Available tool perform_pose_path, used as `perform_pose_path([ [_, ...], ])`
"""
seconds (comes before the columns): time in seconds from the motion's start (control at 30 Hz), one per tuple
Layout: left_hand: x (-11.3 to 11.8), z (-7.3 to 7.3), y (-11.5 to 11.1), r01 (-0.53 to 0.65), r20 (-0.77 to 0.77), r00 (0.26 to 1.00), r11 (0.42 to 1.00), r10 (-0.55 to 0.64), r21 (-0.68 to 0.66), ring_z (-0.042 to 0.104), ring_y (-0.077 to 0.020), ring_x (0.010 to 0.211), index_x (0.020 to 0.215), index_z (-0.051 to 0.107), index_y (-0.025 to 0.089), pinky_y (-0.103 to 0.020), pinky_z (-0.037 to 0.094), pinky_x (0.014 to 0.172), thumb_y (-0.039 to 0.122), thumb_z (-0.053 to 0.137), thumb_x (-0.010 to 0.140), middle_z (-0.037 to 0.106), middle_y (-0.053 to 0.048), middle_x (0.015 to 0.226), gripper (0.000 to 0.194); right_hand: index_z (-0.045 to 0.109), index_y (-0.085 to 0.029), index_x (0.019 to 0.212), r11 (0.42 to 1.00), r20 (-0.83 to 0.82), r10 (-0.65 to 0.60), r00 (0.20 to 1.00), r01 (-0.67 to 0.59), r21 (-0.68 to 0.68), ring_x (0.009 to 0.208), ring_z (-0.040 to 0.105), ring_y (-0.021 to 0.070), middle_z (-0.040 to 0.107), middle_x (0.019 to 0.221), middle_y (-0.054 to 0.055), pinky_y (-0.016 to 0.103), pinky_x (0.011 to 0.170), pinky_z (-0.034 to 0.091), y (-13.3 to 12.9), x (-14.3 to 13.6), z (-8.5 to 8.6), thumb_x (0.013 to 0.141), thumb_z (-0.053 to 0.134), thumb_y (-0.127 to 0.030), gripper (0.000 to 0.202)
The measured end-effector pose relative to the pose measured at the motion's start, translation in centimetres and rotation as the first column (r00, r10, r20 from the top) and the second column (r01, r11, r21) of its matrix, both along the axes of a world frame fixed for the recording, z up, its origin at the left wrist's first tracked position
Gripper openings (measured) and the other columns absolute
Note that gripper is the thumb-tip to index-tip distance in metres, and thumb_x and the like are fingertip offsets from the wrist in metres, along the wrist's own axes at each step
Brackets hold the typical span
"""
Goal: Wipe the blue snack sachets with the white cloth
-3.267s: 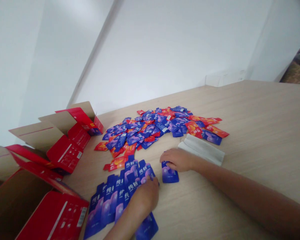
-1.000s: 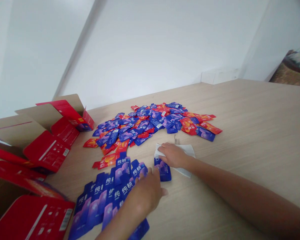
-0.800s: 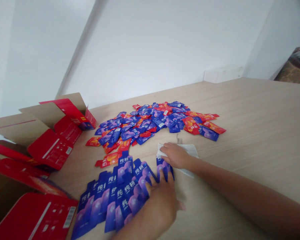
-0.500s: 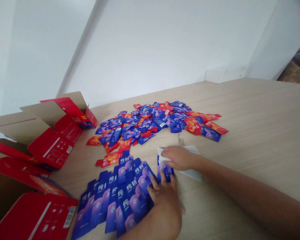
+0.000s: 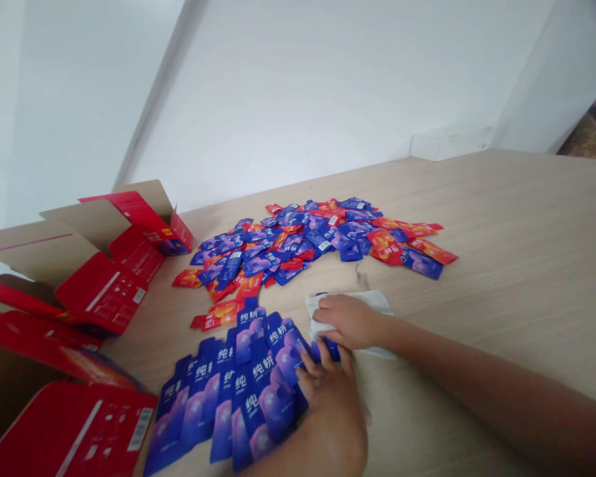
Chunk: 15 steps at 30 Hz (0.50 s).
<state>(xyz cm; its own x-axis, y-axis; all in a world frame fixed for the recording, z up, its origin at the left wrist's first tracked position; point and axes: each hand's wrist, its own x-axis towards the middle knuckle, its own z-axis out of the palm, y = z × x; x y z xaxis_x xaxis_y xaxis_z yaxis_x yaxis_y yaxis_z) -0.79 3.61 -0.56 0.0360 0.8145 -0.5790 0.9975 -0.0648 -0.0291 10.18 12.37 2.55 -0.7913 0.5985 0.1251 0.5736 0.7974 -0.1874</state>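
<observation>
My left hand (image 5: 330, 394), fingers spread, touches a blue packet (image 5: 332, 350) well forward of the back edge of the bench (image 5: 506, 245); my right hand (image 5: 345, 321) lies on the cloth (image 5: 377, 301) over it, gripping or not I can't tell. Probably light, slick, bendy; best taken by its edges.

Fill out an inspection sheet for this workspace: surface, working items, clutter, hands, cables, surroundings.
Surface: pale wood-look table, with a small dark mark beyond the cloth.
Working items: white cloth partly covering a blue pouch; overlapping blue pouches laid out to its left.
Clutter: mixed heap of blue and red pouches; red cartons at left, flaps open.
Hands: left hand spread, fingertips at the covered pouch's near edge; right hand on the cloth, grip unclear.
Cables: nothing seen.
Surroundings: white wall behind; white box near it.
</observation>
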Motion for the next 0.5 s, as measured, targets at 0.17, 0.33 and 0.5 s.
perform_pose_path([
  [0.17,0.0,0.8,0.0,0.017,0.007,1.000,0.999,-0.017,-0.028,0.011,-0.0537,0.131,0.142,0.012,0.032,-0.072,0.025,0.097,0.050,0.080,0.037,0.002,-0.016,0.153,0.126,0.058,-0.017,0.103,0.987,0.029,-0.163,0.986,0.162,0.019,0.092,0.054,0.0242,0.058,0.100,0.011,0.035,0.078,0.039,0.5,-0.2,-0.2,0.085,0.055,-0.034,0.026],
  [0.33,0.4,0.8,-0.3,0.002,-0.034,0.999,1.000,-0.001,0.026,0.012,-0.0520,0.131,0.142,0.014,0.030,-0.070,0.026,0.098,0.052,0.078,0.042,0.008,-0.018,0.152,0.121,0.057,-0.018,0.101,0.998,0.017,-0.060,0.998,0.059,0.030,0.093,0.054,0.0247,0.058,0.100,0.010,0.036,0.080,0.039,-0.5,-0.6,-0.1,0.083,0.057,-0.035,0.025],
  [0.5,0.6,0.9,-0.6,0.000,-0.050,0.999,0.999,0.002,0.034,0.017,-0.0509,0.131,0.142,0.018,0.025,-0.068,0.026,0.100,0.049,0.077,0.046,0.010,-0.021,0.151,0.116,0.058,-0.019,0.103,0.994,0.025,-0.105,0.994,0.104,0.014,0.092,0.054,0.0242,0.059,0.099,0.010,0.035,0.078,0.039,-0.1,-1.0,-0.2,0.083,0.058,-0.034,0.025],
])
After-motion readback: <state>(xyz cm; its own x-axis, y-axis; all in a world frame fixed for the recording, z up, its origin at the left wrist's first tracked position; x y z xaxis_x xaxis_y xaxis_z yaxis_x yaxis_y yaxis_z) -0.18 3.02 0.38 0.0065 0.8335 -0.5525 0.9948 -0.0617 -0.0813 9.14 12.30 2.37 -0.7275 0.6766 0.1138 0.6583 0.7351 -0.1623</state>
